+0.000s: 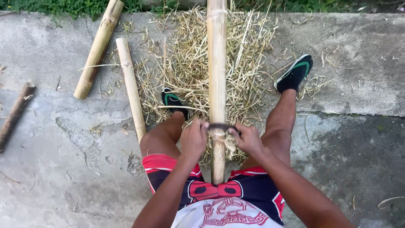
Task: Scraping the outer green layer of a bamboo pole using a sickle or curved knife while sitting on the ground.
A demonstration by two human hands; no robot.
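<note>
A long pale bamboo pole (217, 63) runs from between my thighs away toward the top of the view. A dark curved blade (220, 126) lies across the pole. My left hand (193, 138) grips the blade's left end. My right hand (248, 138) grips its right end. A curl of shaved fibre (230, 142) hangs under the blade. Both hands sit close against the pole, one on each side.
A heap of dry bamboo shavings (190, 63) covers the concrete under the pole. Two more bamboo poles (99, 46) (130, 86) lie at the left, and a dark stick (15, 114) at the far left. My feet wear black and green sandals (295, 72) (174, 101). Grass borders the top edge.
</note>
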